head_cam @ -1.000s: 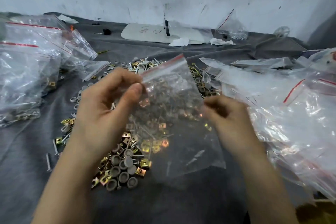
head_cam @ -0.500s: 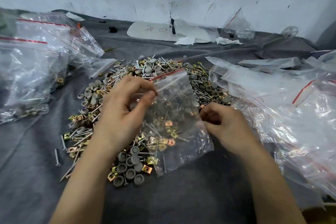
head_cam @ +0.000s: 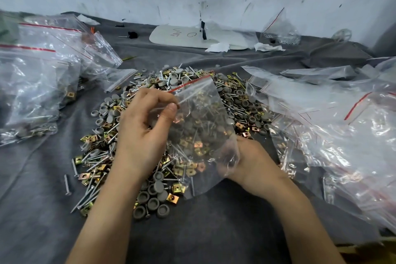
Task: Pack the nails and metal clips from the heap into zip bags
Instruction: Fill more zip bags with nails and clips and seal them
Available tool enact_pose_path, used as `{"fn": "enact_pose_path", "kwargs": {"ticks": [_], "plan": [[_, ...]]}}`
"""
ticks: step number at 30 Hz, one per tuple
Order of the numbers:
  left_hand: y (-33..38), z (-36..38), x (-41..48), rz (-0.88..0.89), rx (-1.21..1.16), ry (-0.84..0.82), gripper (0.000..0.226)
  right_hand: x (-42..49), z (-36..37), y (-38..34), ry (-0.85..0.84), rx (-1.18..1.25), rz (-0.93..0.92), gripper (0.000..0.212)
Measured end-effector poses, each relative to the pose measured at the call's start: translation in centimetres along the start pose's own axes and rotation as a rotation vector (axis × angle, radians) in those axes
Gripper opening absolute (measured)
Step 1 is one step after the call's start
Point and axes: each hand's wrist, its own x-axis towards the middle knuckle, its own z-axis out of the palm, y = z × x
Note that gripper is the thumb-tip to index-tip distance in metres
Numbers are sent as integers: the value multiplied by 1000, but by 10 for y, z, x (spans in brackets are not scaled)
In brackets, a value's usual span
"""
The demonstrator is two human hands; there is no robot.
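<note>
Fingertips (head_cam: 171,111) of the left hand (head_cam: 145,135) pinching the red-striped lip of a small clear zip bag (head_cam: 199,126), seemingly to keep its mouth up and ready for filling. Bag held slanted right above the heap (head_cam: 235,100) of nails, brass-coloured clips and grey caps, likely to shorten each transfer. Right hand (head_cam: 257,163) at four o'clock of the heap, tucked behind the bag's lower corner; fingers hidden by plastic, grip impossible to tell. Filled bags (head_cam: 32,92) parked at nine o'clock, out of the way; spare bags (head_cam: 321,126) at three o'clock, near the right hand. All on grey cloth (head_cam: 214,231).
</note>
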Motion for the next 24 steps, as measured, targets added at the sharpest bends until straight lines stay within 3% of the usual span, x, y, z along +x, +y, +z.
{"fn": "enact_pose_path", "kwargs": {"ticks": [2,5,9,12,15,18,24], "plan": [[2,-1,1,10,-3,-19,17,1,-5,6,117,29,101,10],[5,1,1,-7,34,-86,19,0,-22,16,422,126,215,13],[13,18,-8,41,91,-275,13,-8,-46,9,743,260,94,16],[20,33,-16,111,88,-383,19,-12,-52,-13,744,257,-138,19],[23,41,-18,132,41,-426,22,-14,-50,-28,647,72,-252,16],[24,43,-18,145,11,-411,20,-15,-50,-29,609,-71,-268,13],[25,42,-15,172,-23,-373,19,-16,-52,-24,632,-63,-234,19]]}}
